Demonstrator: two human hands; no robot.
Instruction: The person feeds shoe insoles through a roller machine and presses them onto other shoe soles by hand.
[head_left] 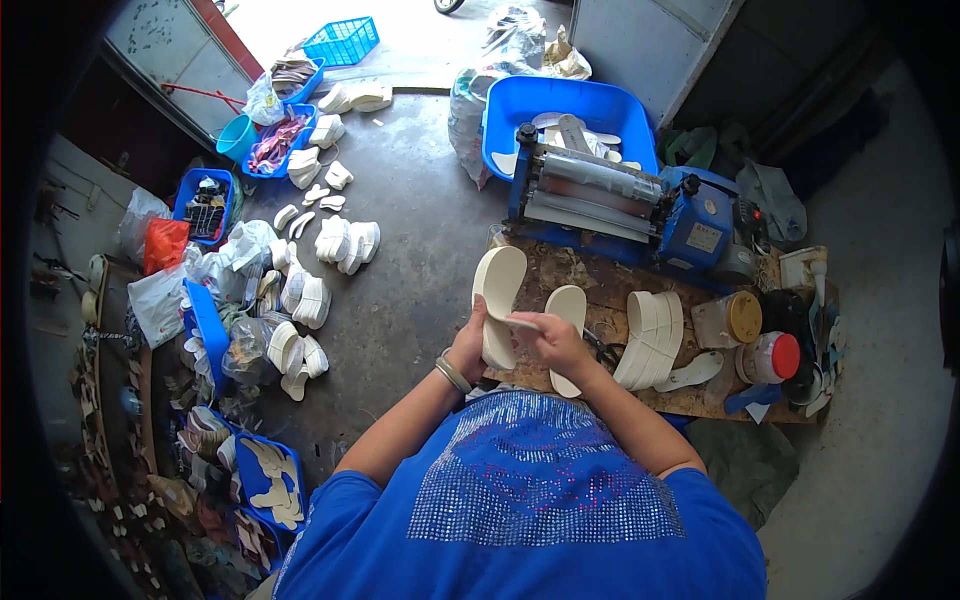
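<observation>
My left hand [468,345], with a bangle at the wrist, grips a cream shoe sole [498,290] held upright over the near edge of the wooden bench [600,290]. My right hand [556,340] holds a thin pale tool [522,323] against the sole's middle. A second cream sole [566,305] lies on the bench just behind my right hand. A stack of cream soles [652,337] stands to the right of it.
A blue roller machine [610,195] sits at the bench's back, with a blue tub [560,105] behind it. Two jars [770,356] stand at the bench's right. Piles of soles [335,240] and blue crates [262,475] cover the floor on the left.
</observation>
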